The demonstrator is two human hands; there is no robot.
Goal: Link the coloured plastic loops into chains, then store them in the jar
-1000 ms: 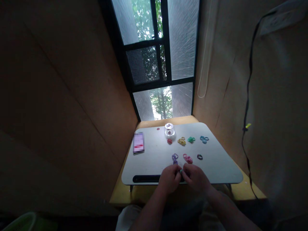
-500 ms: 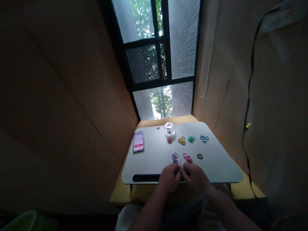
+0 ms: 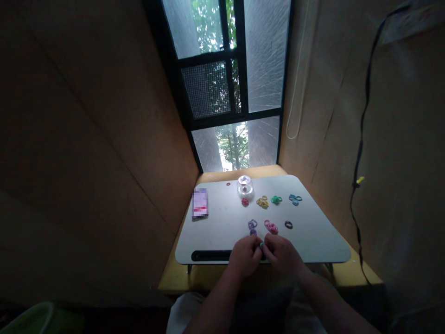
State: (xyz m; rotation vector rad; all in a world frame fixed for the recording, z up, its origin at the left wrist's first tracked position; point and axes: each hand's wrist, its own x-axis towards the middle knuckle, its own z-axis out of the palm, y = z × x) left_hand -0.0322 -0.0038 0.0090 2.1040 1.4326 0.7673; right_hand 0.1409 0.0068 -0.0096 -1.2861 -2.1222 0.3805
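My left hand (image 3: 246,254) and my right hand (image 3: 281,253) meet over the front edge of the white table (image 3: 215,232), fingers pinched together. Between the fingertips of both shows a small green band (image 3: 262,245). Just beyond my hands lie purple bands (image 3: 252,225) and pink bands (image 3: 271,227), with a dark band (image 3: 288,225) to their right. Farther back are small piles of red bands (image 3: 245,202), yellow bands (image 3: 263,202), green bands (image 3: 276,200) and blue bands (image 3: 295,199).
A clear round container (image 3: 245,188) stands near the back edge, a single red band (image 3: 228,184) left of it. A blurred pink-and-white packet (image 3: 200,203) lies at the left. The black slot (image 3: 210,255) runs along the front edge. A black cable (image 3: 361,130) hangs at the right.
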